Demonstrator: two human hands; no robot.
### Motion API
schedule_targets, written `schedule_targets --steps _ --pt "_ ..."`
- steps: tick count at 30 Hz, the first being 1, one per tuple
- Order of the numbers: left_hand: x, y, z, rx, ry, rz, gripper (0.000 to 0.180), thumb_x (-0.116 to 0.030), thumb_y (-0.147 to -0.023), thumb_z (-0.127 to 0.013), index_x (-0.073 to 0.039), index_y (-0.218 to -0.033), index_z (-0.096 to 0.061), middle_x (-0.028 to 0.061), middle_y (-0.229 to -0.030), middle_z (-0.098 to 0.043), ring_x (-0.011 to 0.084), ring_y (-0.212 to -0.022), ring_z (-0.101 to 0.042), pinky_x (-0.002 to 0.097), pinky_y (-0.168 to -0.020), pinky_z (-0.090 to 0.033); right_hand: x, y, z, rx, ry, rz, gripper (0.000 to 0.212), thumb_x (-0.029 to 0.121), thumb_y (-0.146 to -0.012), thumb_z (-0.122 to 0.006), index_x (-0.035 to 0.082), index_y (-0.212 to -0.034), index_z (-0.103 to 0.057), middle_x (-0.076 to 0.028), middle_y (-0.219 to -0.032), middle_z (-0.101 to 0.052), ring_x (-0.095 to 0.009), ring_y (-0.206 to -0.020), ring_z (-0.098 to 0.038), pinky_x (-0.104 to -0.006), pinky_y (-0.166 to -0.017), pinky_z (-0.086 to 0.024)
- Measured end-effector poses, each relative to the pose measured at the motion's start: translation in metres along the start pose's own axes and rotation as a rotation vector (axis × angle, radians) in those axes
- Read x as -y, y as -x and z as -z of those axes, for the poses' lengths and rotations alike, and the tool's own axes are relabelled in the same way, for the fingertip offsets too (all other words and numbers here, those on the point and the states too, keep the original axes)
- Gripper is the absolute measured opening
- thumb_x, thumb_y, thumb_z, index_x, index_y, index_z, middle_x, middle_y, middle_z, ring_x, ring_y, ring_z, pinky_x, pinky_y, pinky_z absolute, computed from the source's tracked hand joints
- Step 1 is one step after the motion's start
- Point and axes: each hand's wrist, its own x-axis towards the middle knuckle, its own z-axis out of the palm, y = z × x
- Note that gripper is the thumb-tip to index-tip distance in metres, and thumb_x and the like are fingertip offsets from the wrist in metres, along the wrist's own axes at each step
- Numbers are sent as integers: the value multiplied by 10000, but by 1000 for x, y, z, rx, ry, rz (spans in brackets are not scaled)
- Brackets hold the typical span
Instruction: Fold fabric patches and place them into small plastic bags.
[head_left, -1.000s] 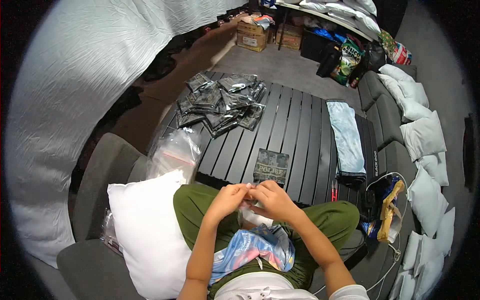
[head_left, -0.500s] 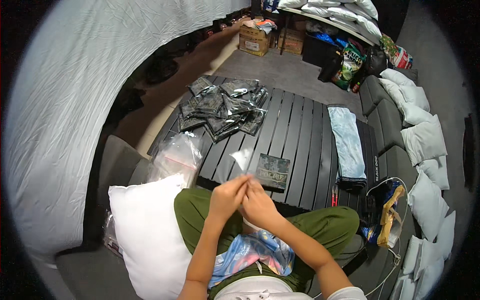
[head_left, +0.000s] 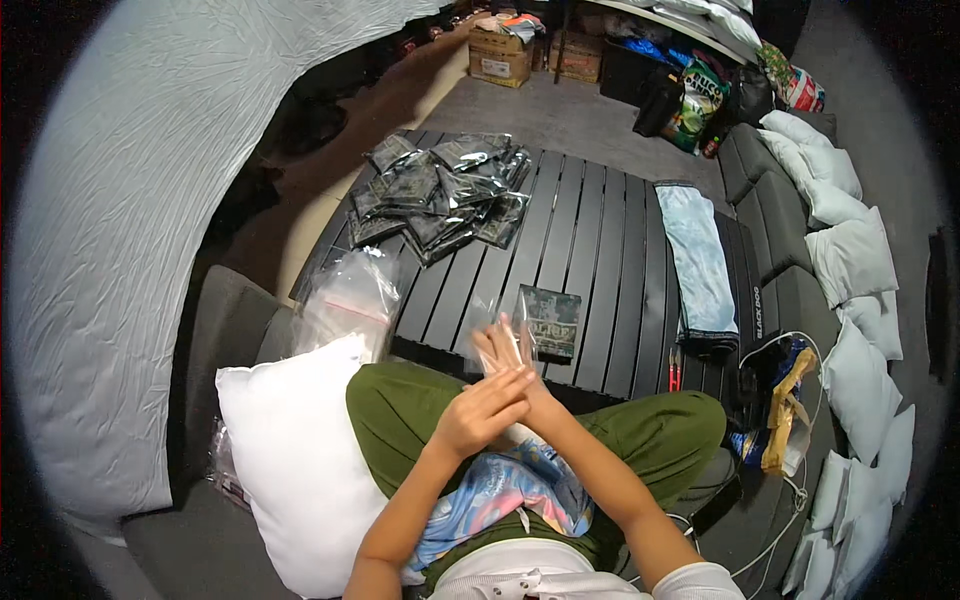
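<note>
I now see the right hand [head_left: 508, 352] reaching fingers-up inside the clear, thin plastic bag [head_left: 486, 318], the left hand [head_left: 484, 412] shifted from its fingertips to its wrist.

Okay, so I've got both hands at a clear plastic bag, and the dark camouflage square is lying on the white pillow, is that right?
Not quite: the dark camouflage square lies on the dark slatted table, not on the white pillow, as the head view shows. The left hand and right hand are indeed at a clear plastic bag.
</note>
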Motion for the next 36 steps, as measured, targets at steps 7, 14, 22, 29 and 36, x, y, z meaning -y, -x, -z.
schedule_targets --steps 7,14,22,29,36 --pt "13 7 -7 -51 -101 122 186 6 -657 -559 20 -841 -581 169 -1054 -558 308 -963 -562 343 -816 -468 2 1 26 102 -102 -57 612 242 -750 -490 20 -1292 -316 -233 -1381 -167 -385 -1295 -104 -519 -1035 -36" --pt "39 9 -23 -168 -225 457 403 78 -691 -511 -5 -1085 -532 154 -1076 -517 309 -983 -523 343 -806 -441 10 20 26 -115 -357 172 551 164 -720 -565 -79 -1183 -391 -210 -1293 -335 -359 -1234 -276 -420 -1026 -228" --pt "85 -31 -34 -807 350 724 391 69 -782 -496 -11 -1164 -470 98 -1060 -498 195 -968 -512 255 -777 -447 -7 81 -41 -797 -2445 -1236 284 87 -772 -542 -29 -1029 -506 -151 -1113 -506 -255 -1035 -495 -346 -904 -396" --pt "147 -49 -131 -881 1731 917 467 31 -780 -540 -15 -1220 -391 114 -1110 -510 186 -1015 -511 275 -906 -415 -36 55 -64 -916 -2402 -1287 132 106 -753 -571 12 -824 -513 -109 -948 -525 -250 -968 -497 -357 -884 -404" --pt "160 -23 -191 -631 1805 1035 462 -23 -803 -536 -46 -1241 -391 72 -1153 -490 185 -1110 -450 328 -947 -380 -39 26 -70 -941 -2337 -1386 198 149 -751 -594 33 -861 -477 -77 -919 -480 -263 -1070 -404 -386 -947 -318"
